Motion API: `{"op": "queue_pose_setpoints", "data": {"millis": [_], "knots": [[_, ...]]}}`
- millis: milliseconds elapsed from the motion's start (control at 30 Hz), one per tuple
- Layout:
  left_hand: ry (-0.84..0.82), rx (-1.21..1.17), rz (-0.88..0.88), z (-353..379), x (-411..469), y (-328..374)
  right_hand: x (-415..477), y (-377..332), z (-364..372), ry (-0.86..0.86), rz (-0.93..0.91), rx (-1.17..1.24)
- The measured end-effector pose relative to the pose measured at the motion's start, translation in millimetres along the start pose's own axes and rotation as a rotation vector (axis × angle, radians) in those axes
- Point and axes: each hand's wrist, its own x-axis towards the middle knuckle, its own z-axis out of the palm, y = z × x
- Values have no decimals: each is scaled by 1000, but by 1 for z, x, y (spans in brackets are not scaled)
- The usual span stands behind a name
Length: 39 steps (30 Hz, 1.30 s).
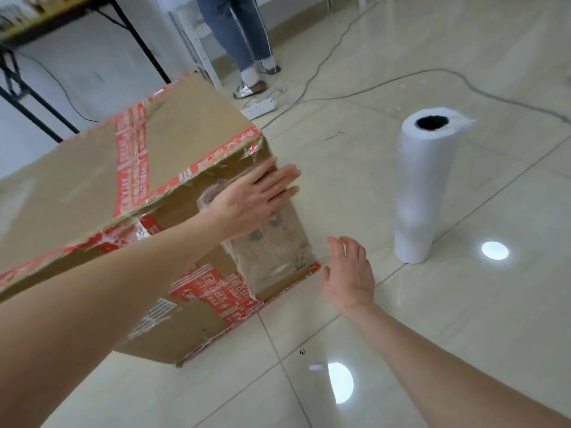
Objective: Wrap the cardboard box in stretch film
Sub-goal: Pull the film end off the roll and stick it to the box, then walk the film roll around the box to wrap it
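Observation:
A large cardboard box (pixel 77 168) with red printed tape along its seams stands on the tiled floor at the left. A patch of clear stretch film (pixel 275 254) clings to its near right corner. My left hand (pixel 250 202) lies flat, fingers together, against the box's side near that corner, just above the film. My right hand (pixel 349 274) hovers open beside the box's lower right corner and holds nothing. A white roll of stretch film (pixel 423 186) stands upright on the floor to the right, apart from both hands.
A person in jeans (pixel 244 35) stands behind the box. A power strip (pixel 259 108) and cables (pixel 463 78) lie on the floor at the back. A black-legged folding table (pixel 61 13) stands at the far left. Glossy tiles spread to the right and front.

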Motion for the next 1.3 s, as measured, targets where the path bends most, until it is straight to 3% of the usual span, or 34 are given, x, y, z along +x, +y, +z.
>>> {"op": "queue_pose_setpoints", "data": {"millis": [333, 633, 833, 1033, 1167, 1300], "knots": [[1, 51, 21, -10, -1, -23, 36, -34, -52, 73, -59, -32], [-181, -41, 197, -31, -4, -38, 44, -66, -118, -42, -34, -96], [-296, -314, 250, -51, 0, -58, 48, -86, -161, -118, 18, -127], [-448, -741, 289, -78, 13, -89, 51, -109, -209, -188, 90, -156], [-463, -1032, 127, -106, 28, -123, 57, -123, -257, -205, 169, -190], [-499, -1152, 50, -130, 51, -144, 64, -134, -296, -220, 234, -198]]}}
